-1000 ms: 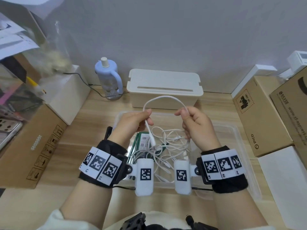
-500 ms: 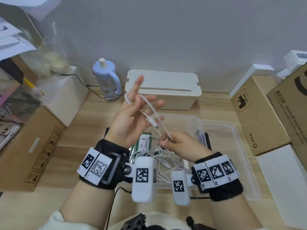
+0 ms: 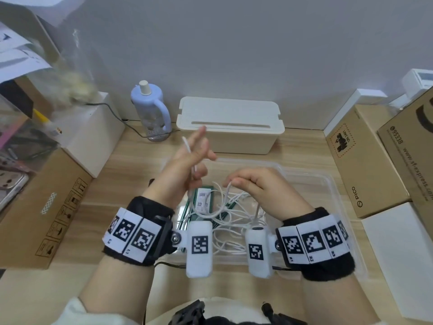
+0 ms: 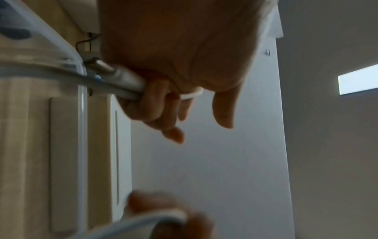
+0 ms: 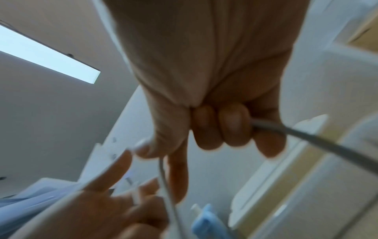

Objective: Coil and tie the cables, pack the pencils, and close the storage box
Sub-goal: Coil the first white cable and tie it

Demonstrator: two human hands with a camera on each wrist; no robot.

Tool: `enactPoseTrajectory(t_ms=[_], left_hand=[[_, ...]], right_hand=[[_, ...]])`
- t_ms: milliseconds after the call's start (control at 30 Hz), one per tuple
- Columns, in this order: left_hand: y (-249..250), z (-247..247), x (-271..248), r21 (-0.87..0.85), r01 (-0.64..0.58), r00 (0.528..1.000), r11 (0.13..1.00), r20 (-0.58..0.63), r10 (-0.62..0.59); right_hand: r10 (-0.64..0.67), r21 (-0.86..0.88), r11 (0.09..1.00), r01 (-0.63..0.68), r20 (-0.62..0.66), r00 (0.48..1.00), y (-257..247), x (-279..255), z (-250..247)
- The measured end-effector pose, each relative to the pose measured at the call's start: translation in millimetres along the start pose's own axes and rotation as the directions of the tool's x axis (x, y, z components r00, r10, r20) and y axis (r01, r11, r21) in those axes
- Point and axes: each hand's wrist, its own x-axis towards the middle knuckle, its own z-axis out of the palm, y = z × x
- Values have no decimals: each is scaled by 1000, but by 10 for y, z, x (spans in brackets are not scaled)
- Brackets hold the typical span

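Head cam looks down, wrist cams close under palms, upward

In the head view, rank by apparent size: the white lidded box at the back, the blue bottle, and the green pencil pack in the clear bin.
1. White lidded box: largest.
2. Blue bottle.
3. Green pencil pack: looks smallest, but cables and the left hand partly hide it, so its rank is unsure.
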Motion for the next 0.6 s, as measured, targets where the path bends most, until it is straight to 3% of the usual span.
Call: enactPoseTrajectory(t_ms=[100,200,400,500,600], left_hand=[[-95,111,-36,218,73,959,973,253,-128],[-165,175,-72,341,57,876,938,433,-211],[-145,316,-153,433,-2,826,901,509,-243],[-213,313,-137,464,27,849,885,456,-265],[-194,236,-129,334,60,859,941,464,-219]], right_hand=[[-142,-21,990,141,-103,984,-161,36,-22],[-145,79,984,162,-188,971,-178,71,-54],[-136,188,963,191,-271,953,-155,126,1],[-98,249,950,190,-342,935,-85,154,7],[-51,335,921,197,-396,917,53,148,-27]])
